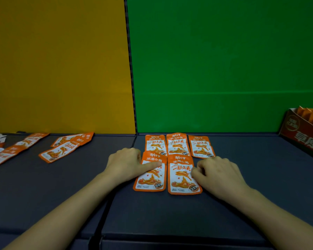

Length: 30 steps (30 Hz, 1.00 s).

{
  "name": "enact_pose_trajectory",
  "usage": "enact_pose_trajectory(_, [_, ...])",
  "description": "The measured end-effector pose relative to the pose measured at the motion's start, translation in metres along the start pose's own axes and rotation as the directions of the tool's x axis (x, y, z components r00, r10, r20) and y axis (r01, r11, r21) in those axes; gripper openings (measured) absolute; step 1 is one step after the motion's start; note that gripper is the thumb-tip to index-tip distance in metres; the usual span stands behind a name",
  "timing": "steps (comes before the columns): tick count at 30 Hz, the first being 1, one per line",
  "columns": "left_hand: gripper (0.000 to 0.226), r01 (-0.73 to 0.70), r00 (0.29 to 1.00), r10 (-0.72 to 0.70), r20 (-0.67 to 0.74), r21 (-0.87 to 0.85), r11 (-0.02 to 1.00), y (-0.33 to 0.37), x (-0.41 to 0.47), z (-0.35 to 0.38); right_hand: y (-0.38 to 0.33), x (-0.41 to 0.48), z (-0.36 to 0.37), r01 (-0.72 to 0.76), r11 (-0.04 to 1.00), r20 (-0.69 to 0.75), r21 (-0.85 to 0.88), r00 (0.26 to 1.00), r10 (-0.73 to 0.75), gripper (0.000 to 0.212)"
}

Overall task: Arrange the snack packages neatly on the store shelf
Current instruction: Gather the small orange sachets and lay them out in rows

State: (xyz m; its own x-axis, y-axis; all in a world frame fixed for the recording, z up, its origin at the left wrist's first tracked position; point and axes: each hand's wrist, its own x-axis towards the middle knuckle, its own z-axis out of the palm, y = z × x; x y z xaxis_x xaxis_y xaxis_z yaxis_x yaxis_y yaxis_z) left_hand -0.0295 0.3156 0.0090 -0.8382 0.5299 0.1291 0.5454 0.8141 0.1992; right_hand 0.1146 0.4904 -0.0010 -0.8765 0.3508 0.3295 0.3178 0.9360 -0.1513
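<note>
Snack packages lie flat on the dark store shelf (242,204), five of them forming a grid just right of the shelf's centre seam, their long axes running from 6 to 12 o'clock. Nearest the camera, the front left package (150,175) and the front right package (183,175) sit side by side, close but not overlapping. The left hand (124,165) rests at the left package's 9 o'clock edge, its forefinger stretched across the upper part of the packet and pressing down, the other fingers curled; it grips nothing. The right hand (218,173) sits at the right package's 3 o'clock edge, fingers bent loosely with the tips touching the packet's side, holding nothing. Each hand is therefore beside its own packet, and any squaring-up would likely be a short sideways nudge. Beyond them, a back row of three packages (178,145) lies against the green back panel (224,60), the front pair's top edges slightly overlapping it. The front row has room for a third packet at 3 o'clock, so the job looks partly done. Farther off at 10 o'clock, loose packages (65,147) lie scattered and skewed below the yellow panel (58,60). At 2 o'clock stands an open carton (302,134) of orange packets.
</note>
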Motion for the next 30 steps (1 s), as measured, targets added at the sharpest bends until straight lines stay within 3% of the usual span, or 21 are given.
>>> enact_pose_trajectory(5, [0.061,0.019,0.99,-0.032,-0.135,-0.095,0.995,-0.003,-0.006,-0.006,0.004,0.0,-0.008,0.071,0.997,-0.086,0.033,0.994,-0.068,0.04])
enact_pose_trajectory(10, [0.038,-0.071,0.919,-0.061,-0.39,-0.315,0.946,-0.037,-0.024,-0.021,-0.005,0.014,-0.027,0.276,0.941,-0.163,0.197,0.955,-0.246,0.026])
enact_pose_trajectory(14, [0.019,-0.089,0.899,-0.051,-0.434,-0.297,0.951,-0.084,-0.044,-0.029,-0.034,0.024,-0.035,0.34,0.918,-0.121,0.205,0.939,-0.321,0.025])
enact_pose_trajectory(19, [0.015,0.016,0.887,-0.127,-0.443,-0.246,0.969,-0.143,-0.059,-0.044,-0.094,0.035,-0.037,0.392,0.907,-0.088,0.156,0.92,-0.382,0.019])
enact_pose_trajectory(24, [0.018,0.023,0.897,-0.121,-0.425,-0.228,0.973,-0.214,-0.06,-0.058,-0.173,0.053,-0.021,0.347,0.931,0.035,0.11,0.935,-0.352,0.025])
enact_pose_trajectory(30, [0.018,-0.017,0.923,-0.062,-0.379,-0.202,0.979,-0.297,-0.053,-0.071,-0.269,0.088,0.034,0.116,0.975,0.302,0.189,0.938,-0.17,0.051])
